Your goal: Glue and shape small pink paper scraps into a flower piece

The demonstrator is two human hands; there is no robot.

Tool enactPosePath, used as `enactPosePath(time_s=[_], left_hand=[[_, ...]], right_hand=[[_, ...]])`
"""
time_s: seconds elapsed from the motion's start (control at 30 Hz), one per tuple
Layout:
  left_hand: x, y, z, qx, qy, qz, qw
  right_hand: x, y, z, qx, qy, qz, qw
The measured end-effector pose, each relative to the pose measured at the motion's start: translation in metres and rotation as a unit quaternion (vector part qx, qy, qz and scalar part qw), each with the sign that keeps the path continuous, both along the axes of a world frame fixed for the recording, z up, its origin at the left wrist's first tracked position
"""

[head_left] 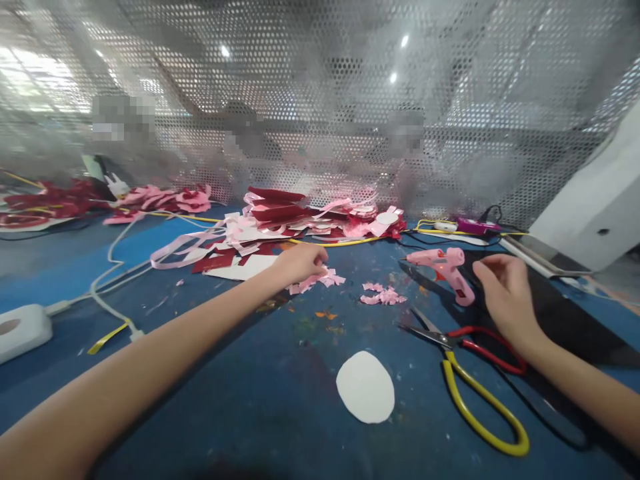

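My left hand [300, 262] reaches forward with its fingers pinched together at a bunch of pink fringed paper [330, 279] on the table; the fingertips partly hide the grip. A second pink fringed paper piece [384, 295] lies just to the right. My right hand [507, 290] is held beside the pink glue gun [443, 261], apart from it, its fingers curved and nothing visible between them. Below that hand lie open scissors [450, 343] with one red and one yellow handle. A white paper oval [366, 387] rests flat nearer to me.
A heap of red, pink and white paper [275, 217] stands at the back, before a perforated metal screen [320, 87]. White cables lead to a power block [23, 331] at left. A black sheet [565, 313] and a tablet-like device [545, 255] lie at right.
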State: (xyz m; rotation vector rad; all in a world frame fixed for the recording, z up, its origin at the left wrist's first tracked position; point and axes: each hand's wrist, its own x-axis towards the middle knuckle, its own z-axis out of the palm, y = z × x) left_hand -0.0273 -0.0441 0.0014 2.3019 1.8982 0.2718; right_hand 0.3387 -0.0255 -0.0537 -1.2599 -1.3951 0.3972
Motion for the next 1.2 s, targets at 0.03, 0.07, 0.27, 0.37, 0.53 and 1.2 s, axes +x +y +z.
enactPosePath(time_s=[0.03,0.07,0.27,0.37,0.53,1.2], left_hand=[[-0.001,0.003,-0.002,-0.001,-0.003,0.005,1.0],[-0.002,0.005,-0.002,-0.003,-0.005,0.008,1.0],[-0.009,0.006,0.004,-0.026,-0.038,0.01,0.999],[-0.008,0.002,0.01,-0.02,-0.067,0.019,0.997],[0.01,-0.012,0.019,-0.001,-0.144,0.022,0.989],[0.068,-0.044,-0.017,-0.214,-0.609,0.07,0.761]], right_hand=[[0.0,0.002,-0.002,-0.011,0.004,0.001,1.0],[-0.001,0.004,-0.003,-0.021,0.007,0.002,1.0],[-0.005,0.004,-0.005,-0.081,-0.011,0.041,0.996],[-0.007,0.003,-0.004,-0.115,-0.045,0.09,0.988],[-0.008,0.004,-0.002,-0.127,-0.138,0.127,0.974],[-0.014,-0.017,0.013,0.189,-0.243,0.176,0.935]])
